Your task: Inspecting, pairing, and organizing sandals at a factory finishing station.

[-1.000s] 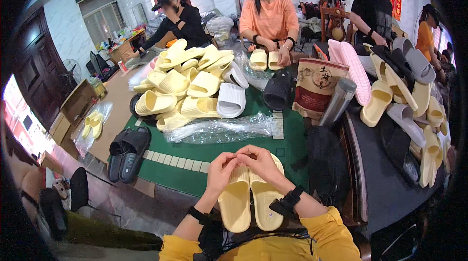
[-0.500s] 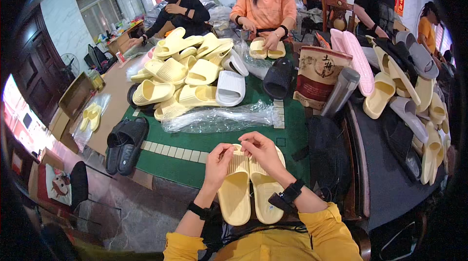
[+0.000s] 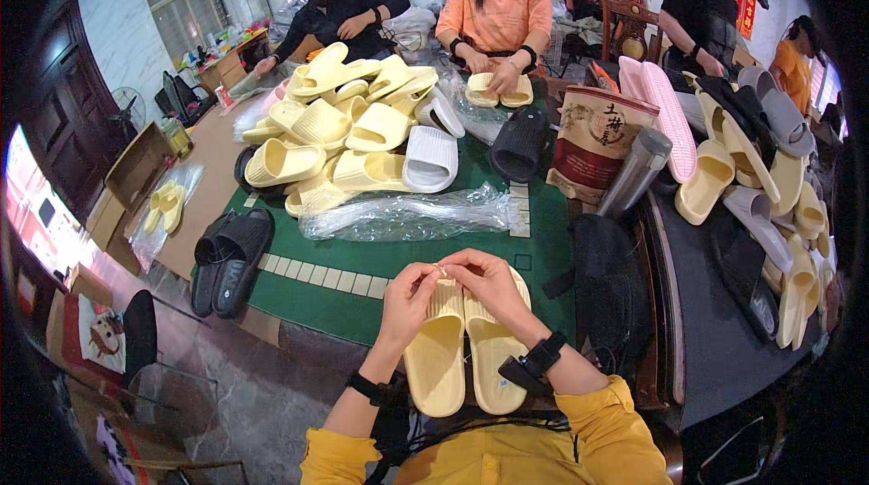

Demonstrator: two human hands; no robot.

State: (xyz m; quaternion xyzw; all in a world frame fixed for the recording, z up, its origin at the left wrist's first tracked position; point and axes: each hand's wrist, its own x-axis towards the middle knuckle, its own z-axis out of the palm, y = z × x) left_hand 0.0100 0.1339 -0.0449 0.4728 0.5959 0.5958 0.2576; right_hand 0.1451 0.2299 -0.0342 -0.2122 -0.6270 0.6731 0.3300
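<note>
yellow ribbed slide sandals [image 3: 453,358] sat paired at the near edge of the green mat [image 3: 326,313], under the left hand [image 3: 405,304] and right hand [image 3: 489,290], fingertips close together, any grip impossible to tell

Wht walls [image 3: 107,32]; dk door [image 3: 63,118]; grey flr [image 3: 267,381]

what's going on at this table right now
The person's left hand and right hand meet over the front of a pair of pale yellow slide sandals, fingers close together; anything pinched there is too small to tell. Beyond lie clear plastic wrapping and a heap of mostly pale yellow slides. Across the table, a person in an orange shirt is handling another pale yellow pair.
</note>
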